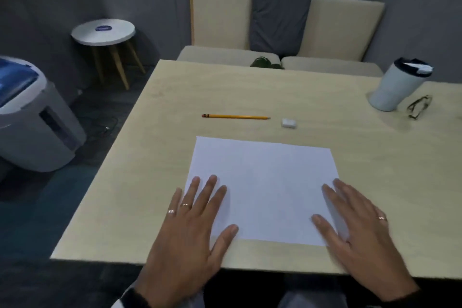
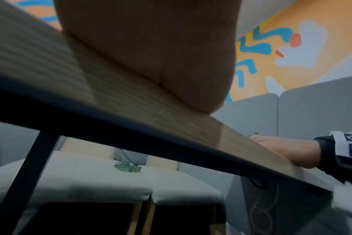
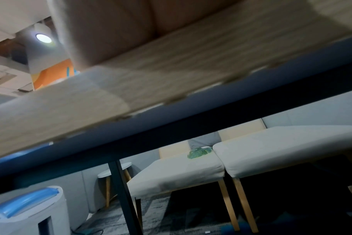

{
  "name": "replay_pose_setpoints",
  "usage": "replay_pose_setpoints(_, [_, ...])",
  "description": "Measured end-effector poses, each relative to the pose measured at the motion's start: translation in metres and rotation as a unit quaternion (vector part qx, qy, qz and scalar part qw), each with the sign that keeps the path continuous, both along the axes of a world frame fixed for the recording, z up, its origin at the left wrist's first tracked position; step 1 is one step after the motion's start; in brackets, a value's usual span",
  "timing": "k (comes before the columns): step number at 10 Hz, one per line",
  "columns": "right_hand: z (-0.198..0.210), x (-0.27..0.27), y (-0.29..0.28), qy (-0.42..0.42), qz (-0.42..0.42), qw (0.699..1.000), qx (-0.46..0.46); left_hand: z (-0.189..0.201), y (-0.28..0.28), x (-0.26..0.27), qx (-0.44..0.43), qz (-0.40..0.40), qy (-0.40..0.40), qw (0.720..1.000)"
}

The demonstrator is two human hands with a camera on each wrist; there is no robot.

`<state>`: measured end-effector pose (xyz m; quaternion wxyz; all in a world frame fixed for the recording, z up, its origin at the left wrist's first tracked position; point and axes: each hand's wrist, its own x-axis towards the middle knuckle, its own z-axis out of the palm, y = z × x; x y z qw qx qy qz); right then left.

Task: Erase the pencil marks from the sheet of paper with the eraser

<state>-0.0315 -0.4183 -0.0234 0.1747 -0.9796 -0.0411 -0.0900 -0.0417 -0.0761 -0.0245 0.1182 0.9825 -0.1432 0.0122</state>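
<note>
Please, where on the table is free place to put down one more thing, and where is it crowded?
Bare table lies beyond the pencil and eraser, up to the far edge. Bare too: left of the sheet of paper, and right of it, nearer than the glasses. Crowded: the far right corner with the tumbler, and the near edge, where both hands rest.

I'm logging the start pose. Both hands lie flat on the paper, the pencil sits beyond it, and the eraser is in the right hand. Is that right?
Not quite. In the head view the eraser lies on the table beyond the paper, right of the pencil. The left hand and right hand do lie flat.
</note>
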Motion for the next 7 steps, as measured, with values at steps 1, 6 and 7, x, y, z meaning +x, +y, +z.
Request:
replay_pose_setpoints(1, [-0.003,0.005,0.002,-0.021,-0.021,0.999,0.019,-0.009,-0.001,0.008,-0.018,-0.001,-0.009,1.000])
replay_pose_setpoints(6, [0.015,0.023,0.012,0.022,-0.048,0.995,0.085,-0.029,-0.031,0.032,0.010,0.109,-0.171,0.979])
replay_pose_setpoints(7, [0.030,0.025,0.028,-0.007,-0.087,0.981,0.175,-0.001,-0.018,0.041,0.004,0.085,-0.188,0.978])
